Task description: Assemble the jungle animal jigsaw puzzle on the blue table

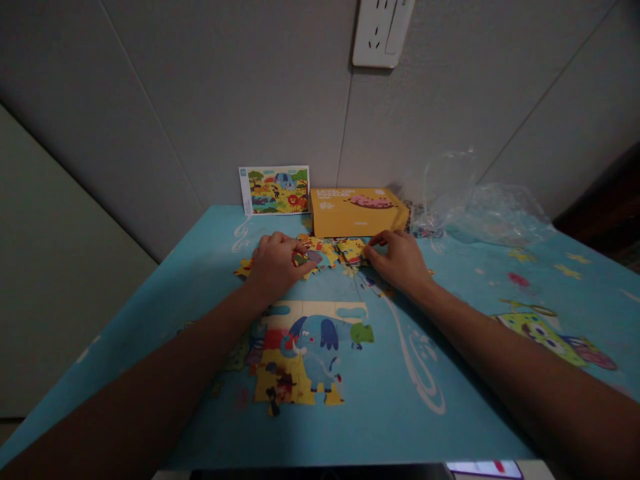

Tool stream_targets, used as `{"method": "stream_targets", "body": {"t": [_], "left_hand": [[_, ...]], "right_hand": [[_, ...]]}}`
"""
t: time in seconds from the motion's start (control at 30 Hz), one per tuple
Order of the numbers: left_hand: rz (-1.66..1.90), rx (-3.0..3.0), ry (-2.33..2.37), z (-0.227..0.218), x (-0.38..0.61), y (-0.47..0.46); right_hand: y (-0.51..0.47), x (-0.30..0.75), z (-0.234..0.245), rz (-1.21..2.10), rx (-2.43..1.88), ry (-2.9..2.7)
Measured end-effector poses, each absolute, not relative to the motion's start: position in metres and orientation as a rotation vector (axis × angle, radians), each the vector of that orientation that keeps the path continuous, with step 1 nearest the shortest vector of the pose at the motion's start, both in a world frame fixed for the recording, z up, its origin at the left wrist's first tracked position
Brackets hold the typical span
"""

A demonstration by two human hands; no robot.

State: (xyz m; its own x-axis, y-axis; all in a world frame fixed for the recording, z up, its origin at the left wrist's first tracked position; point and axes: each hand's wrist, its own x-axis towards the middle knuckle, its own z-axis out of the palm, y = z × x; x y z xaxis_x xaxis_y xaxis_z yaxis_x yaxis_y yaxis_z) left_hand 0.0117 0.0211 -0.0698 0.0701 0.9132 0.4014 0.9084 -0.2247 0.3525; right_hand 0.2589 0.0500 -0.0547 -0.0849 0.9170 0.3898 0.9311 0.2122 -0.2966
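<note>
Loose jigsaw puzzle pieces [327,253] lie in a heap in front of the yellow box. My left hand [277,265] rests on the left side of this heap, thumb and forefinger apart with pieces showing between them. At the heap's right end, my right hand [399,260] pinches the edge of a yellow puzzle piece [353,250] between thumb and fingers. Nearer to me lies a partly joined puzzle [313,353] with a blue elephant on a yellow ground; its right and lower edges are uneven. My left forearm passes close to its left side.
Against the wall lean a picture card [276,191] and a yellow puzzle box [357,213]. A crumpled clear plastic bag [493,210] lies at the back right. A blue patterned cloth [390,427] covers the table. Part of a phone [485,469] shows at the front edge.
</note>
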Motion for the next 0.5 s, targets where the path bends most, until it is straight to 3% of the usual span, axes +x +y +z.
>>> {"method": "stream_targets", "body": {"t": [0.5], "left_hand": [[0.909, 2.264, 1.912, -0.0642, 0.0138, 0.0193]], "right_hand": [[0.0499, 0.2587, -0.0523, 0.005, -1.667, -2.011]]}}
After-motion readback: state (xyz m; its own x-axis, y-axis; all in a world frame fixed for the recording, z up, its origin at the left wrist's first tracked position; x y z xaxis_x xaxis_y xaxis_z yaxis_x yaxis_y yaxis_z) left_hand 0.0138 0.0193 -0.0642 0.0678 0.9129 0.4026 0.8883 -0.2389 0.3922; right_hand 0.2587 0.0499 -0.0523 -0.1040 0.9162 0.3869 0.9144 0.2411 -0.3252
